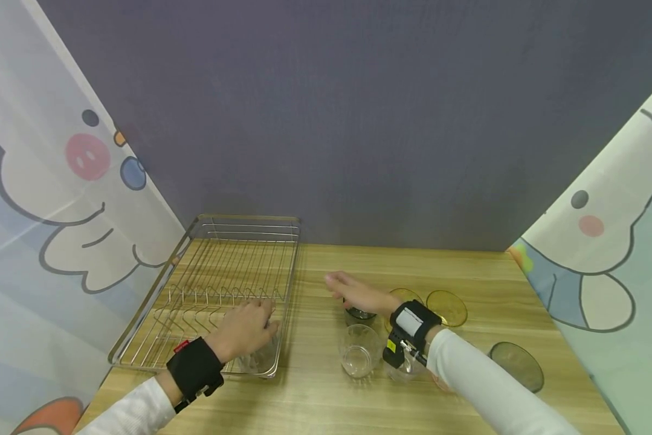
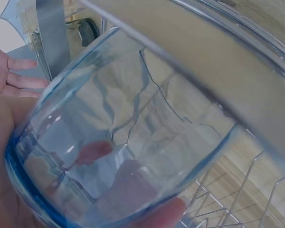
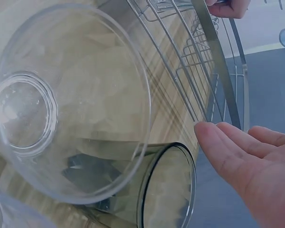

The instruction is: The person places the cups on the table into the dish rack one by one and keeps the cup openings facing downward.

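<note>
My left hand (image 1: 248,329) holds a clear drinking glass (image 2: 133,109) at the front right corner of the wire dish rack (image 1: 290,287). In the left wrist view the glass is tilted, with fingers and palm around its side, and the rack's metal rim crosses just beyond it. My right hand (image 1: 358,294) hovers with its fingers extended and holds nothing. Below it stands a dark grey glass (image 3: 166,190), partly covered by the hand in the head view. Closer to me is a clear glass (image 1: 358,353), wide-mouthed in the right wrist view (image 3: 76,104).
Right of these, another clear glass (image 1: 404,365) stands partly behind my right wrist. Yellow transparent dishes (image 1: 448,308) lie farther back. A grey transparent piece (image 1: 517,367) rests at the far right. Behind the wooden table (image 1: 315,405) rises a dark panel (image 1: 347,133).
</note>
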Demonstrator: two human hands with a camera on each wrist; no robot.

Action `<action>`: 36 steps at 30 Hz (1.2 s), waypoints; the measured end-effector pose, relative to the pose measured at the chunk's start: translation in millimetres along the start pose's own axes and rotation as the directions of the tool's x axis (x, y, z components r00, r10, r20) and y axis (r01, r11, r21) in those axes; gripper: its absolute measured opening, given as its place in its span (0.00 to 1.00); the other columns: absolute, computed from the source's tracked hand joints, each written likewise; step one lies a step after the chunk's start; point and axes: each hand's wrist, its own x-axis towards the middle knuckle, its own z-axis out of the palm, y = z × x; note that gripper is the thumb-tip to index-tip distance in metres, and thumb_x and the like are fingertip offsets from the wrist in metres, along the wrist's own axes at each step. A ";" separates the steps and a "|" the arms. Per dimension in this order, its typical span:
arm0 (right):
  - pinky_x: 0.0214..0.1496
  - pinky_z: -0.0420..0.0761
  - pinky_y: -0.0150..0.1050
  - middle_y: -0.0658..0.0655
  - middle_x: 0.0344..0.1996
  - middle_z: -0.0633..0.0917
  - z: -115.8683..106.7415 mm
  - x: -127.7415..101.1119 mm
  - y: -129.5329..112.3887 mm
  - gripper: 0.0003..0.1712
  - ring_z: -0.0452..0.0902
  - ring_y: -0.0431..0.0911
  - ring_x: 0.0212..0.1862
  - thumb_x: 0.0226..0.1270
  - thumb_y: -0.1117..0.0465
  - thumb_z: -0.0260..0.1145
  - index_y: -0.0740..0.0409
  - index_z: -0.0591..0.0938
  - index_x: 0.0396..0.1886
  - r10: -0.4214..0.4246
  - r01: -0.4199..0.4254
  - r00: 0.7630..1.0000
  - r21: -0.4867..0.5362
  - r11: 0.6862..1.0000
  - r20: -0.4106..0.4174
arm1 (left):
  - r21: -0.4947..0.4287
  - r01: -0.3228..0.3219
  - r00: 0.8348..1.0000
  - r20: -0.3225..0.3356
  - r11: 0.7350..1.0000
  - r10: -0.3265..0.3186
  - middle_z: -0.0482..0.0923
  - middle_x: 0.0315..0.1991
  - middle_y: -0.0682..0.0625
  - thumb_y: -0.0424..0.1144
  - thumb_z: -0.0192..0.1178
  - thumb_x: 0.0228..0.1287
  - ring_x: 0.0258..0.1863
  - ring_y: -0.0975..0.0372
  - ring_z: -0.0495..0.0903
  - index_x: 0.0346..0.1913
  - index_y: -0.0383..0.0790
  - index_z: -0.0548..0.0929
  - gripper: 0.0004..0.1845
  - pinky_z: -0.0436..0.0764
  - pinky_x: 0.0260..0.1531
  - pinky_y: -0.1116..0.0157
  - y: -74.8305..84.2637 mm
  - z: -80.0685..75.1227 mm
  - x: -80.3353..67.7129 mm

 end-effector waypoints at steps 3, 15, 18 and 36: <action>0.68 0.73 0.55 0.63 0.70 0.70 2.5 0.4 1.8 0.38 0.70 0.60 0.68 0.78 0.34 0.39 0.49 0.56 0.78 0.016 -0.016 1.000 -0.014 1.000 0.004 | 0.035 -0.005 1.000 -0.004 0.999 0.005 0.80 0.49 0.32 0.44 0.61 0.68 0.47 0.42 0.81 0.60 0.29 0.76 0.25 0.83 0.38 0.49 -1.9 2.2 -0.3; 0.67 0.73 0.55 0.62 0.70 0.71 6.6 0.1 -0.2 0.36 0.71 0.60 0.68 0.78 0.35 0.41 0.50 0.60 0.75 0.015 -0.015 1.000 0.004 1.000 0.001 | 0.110 0.030 0.999 -0.018 0.993 -0.029 0.75 0.59 0.30 0.50 0.60 0.69 0.51 0.37 0.80 0.67 0.30 0.71 0.32 0.84 0.33 0.48 -4.7 13.7 0.6; 0.68 0.73 0.56 0.64 0.69 0.71 6.4 -0.1 0.2 0.36 0.71 0.62 0.67 0.78 0.35 0.41 0.50 0.61 0.75 0.023 -0.023 1.000 0.001 1.000 0.008 | 0.107 0.031 0.999 -0.025 0.994 -0.028 0.75 0.58 0.29 0.49 0.60 0.69 0.49 0.37 0.80 0.66 0.29 0.72 0.32 0.84 0.30 0.49 -4.9 14.9 0.7; 0.67 0.74 0.55 0.64 0.71 0.69 -1.3 0.1 7.7 0.37 0.69 0.62 0.68 0.79 0.38 0.40 0.52 0.56 0.78 0.010 -0.011 1.000 0.018 1.000 0.021 | -0.055 -0.014 0.994 0.112 0.998 0.020 0.72 0.63 0.29 0.52 0.48 0.77 0.61 0.37 0.74 0.67 0.31 0.67 0.30 0.74 0.58 0.39 -9.0 3.3 1.1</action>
